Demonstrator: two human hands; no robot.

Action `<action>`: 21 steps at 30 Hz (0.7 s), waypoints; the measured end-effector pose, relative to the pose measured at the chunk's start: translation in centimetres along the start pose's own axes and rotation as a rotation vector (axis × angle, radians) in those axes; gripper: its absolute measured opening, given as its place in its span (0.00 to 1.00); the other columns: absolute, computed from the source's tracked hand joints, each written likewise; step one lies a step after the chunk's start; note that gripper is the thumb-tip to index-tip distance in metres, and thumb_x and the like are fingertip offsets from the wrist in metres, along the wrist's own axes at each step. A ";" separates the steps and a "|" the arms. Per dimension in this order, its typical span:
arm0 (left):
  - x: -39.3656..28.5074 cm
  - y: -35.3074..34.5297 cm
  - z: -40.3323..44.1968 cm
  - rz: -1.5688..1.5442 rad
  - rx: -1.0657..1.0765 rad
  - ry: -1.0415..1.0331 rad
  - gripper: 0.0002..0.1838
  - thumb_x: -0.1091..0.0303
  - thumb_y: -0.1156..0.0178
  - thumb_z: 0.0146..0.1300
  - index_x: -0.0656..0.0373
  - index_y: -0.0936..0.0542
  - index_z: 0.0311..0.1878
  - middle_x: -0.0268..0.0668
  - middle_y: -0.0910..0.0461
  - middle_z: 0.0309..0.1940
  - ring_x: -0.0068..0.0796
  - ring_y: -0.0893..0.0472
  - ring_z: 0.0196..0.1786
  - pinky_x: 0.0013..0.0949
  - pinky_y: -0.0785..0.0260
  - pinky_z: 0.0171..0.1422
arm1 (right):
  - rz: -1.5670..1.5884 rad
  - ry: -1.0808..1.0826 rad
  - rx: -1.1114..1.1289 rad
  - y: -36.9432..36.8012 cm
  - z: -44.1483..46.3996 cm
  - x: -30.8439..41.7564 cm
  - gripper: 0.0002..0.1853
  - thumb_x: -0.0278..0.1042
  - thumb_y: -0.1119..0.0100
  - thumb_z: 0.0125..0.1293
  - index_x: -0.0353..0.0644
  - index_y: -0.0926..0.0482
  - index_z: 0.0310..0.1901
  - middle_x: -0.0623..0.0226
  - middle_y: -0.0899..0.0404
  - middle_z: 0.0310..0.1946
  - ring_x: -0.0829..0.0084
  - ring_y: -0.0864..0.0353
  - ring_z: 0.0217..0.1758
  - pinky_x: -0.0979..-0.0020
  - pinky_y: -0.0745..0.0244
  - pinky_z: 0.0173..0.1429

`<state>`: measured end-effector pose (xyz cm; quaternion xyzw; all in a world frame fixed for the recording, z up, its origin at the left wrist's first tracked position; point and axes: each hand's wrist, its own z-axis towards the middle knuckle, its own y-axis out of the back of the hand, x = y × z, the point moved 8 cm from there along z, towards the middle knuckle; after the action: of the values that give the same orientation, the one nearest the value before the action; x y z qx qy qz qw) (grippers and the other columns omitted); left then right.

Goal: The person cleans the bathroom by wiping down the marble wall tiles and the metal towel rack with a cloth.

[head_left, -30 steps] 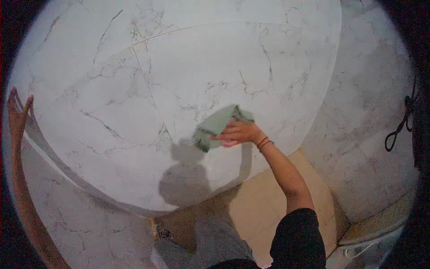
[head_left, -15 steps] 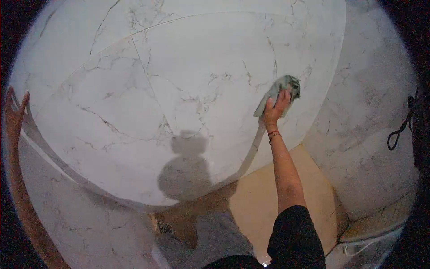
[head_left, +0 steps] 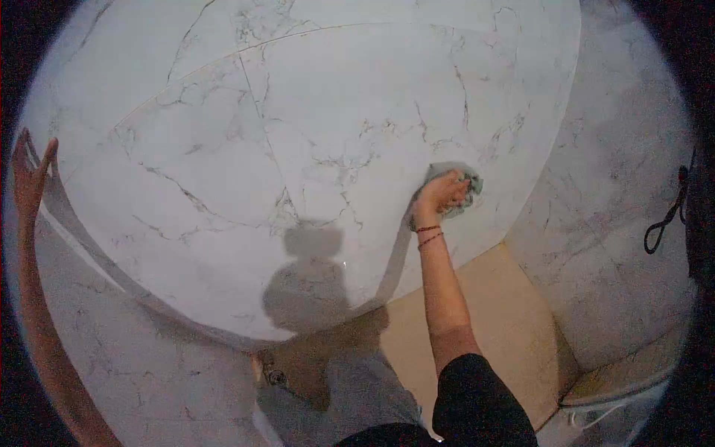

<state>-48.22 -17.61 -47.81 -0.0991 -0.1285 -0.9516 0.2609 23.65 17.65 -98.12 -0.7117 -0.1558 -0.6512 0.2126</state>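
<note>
My right hand [head_left: 442, 195] is pressed over a crumpled grey-green cloth [head_left: 471, 195] on the white marbled wall [head_left: 357, 97]. Its fingers curl into the cloth, and part of the cloth is covered by the hand. Two thin red bands circle that wrist. At the far left edge of the view, my left hand [head_left: 33, 170] is raised with its fingers apart, holding nothing that I can see. It is close to the wall's left side; whether the fingertips touch it I cannot tell.
A grey marbled side wall [head_left: 611, 164] stands on the right, with a dark looped cord [head_left: 657, 229] hanging at its edge. Below lies a tan floor [head_left: 477, 298]. A pale cable [head_left: 599, 416] shows at lower right. My shadow falls on the wall.
My right hand and the cloth have moved down and left across the wall, and the cloth is more bunched under the fingers. My left hand stays in nearly the same place.
</note>
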 end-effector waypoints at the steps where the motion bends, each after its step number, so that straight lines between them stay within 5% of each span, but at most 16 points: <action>1: 0.6 -0.5 0.0 0.016 -0.012 -0.011 0.51 0.44 0.25 0.58 0.65 0.34 0.76 0.54 0.37 0.76 0.52 0.39 0.79 0.50 0.42 0.81 | -0.002 -0.002 0.000 0.0 -1.8 0.8 0.40 0.65 0.63 0.80 0.47 0.50 0.83 0.43 0.55 0.83 0.35 0.64 0.86 0.35 0.63 0.82; 3: 2.1 -1.6 0.3 0.051 -0.037 -0.033 0.48 0.47 0.26 0.61 0.63 0.34 0.77 0.53 0.38 0.77 0.50 0.40 0.80 0.49 0.43 0.82 | -0.019 0.290 -0.006 -0.2 -6.5 4.7 0.39 0.57 0.58 0.81 0.40 0.49 0.82 0.38 0.55 0.82 0.39 0.59 0.85 0.38 0.63 0.83; 9: 5.9 -4.5 0.5 0.132 -0.133 -0.104 0.42 0.54 0.28 0.67 0.59 0.34 0.79 0.48 0.38 0.79 0.45 0.41 0.82 0.45 0.45 0.84 | -0.008 0.793 0.178 -2.2 -17.4 4.6 0.39 0.56 0.50 0.78 0.38 0.46 0.80 0.38 0.56 0.82 0.32 0.66 0.85 0.31 0.73 0.81; 11: 6.4 -4.7 0.3 0.109 -0.118 -0.112 0.41 0.54 0.29 0.68 0.59 0.34 0.79 0.48 0.39 0.80 0.45 0.42 0.82 0.45 0.45 0.84 | 0.019 1.178 0.317 -1.4 -22.7 5.3 0.35 0.58 0.47 0.75 0.36 0.33 0.71 0.36 0.57 0.82 0.32 0.64 0.84 0.24 0.75 0.78; 12: 6.4 -4.7 0.2 0.100 -0.114 -0.119 0.41 0.54 0.29 0.68 0.58 0.34 0.79 0.48 0.39 0.80 0.45 0.42 0.82 0.45 0.45 0.84 | 0.017 1.179 0.319 -0.9 -23.4 4.4 0.35 0.58 0.47 0.75 0.36 0.33 0.71 0.36 0.57 0.82 0.32 0.64 0.84 0.24 0.75 0.78; 14: 7.5 -5.4 0.3 0.074 -0.115 -0.146 0.40 0.55 0.30 0.69 0.58 0.34 0.79 0.48 0.39 0.80 0.44 0.42 0.83 0.46 0.45 0.84 | -0.124 1.405 0.477 -1.6 -26.4 1.8 0.28 0.60 0.42 0.70 0.43 0.21 0.58 0.46 0.58 0.84 0.35 0.58 0.82 0.20 0.67 0.75; 18: 8.9 -7.1 0.4 -0.005 -0.107 -0.209 0.41 0.53 0.30 0.68 0.58 0.34 0.78 0.49 0.40 0.80 0.46 0.42 0.82 0.47 0.45 0.84 | -0.142 1.672 0.634 -0.5 -27.1 -3.4 0.23 0.61 0.39 0.68 0.53 0.15 0.54 0.65 0.50 0.85 0.46 0.42 0.75 0.24 0.49 0.71; 20: 6.2 -4.6 0.3 -0.010 -0.072 -0.138 0.46 0.48 0.28 0.63 0.61 0.34 0.78 0.52 0.40 0.79 0.49 0.41 0.81 0.49 0.44 0.83 | -0.122 1.973 0.910 -0.4 -27.2 -6.9 0.25 0.64 0.35 0.64 0.65 0.15 0.59 0.82 0.25 0.69 0.65 0.27 0.59 0.38 0.33 0.65; 21: 4.1 -2.8 0.1 -0.017 -0.044 -0.091 0.48 0.45 0.27 0.61 0.62 0.35 0.77 0.53 0.40 0.78 0.51 0.41 0.80 0.50 0.43 0.82 | -0.125 1.973 0.908 -1.1 -25.5 -8.9 0.25 0.64 0.35 0.64 0.65 0.15 0.59 0.82 0.25 0.69 0.65 0.27 0.59 0.38 0.33 0.65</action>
<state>-53.18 -17.16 -47.24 -0.1468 -0.1202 -0.9509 0.2446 0.25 6.22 -105.27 0.2790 -0.1786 -0.8272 0.4539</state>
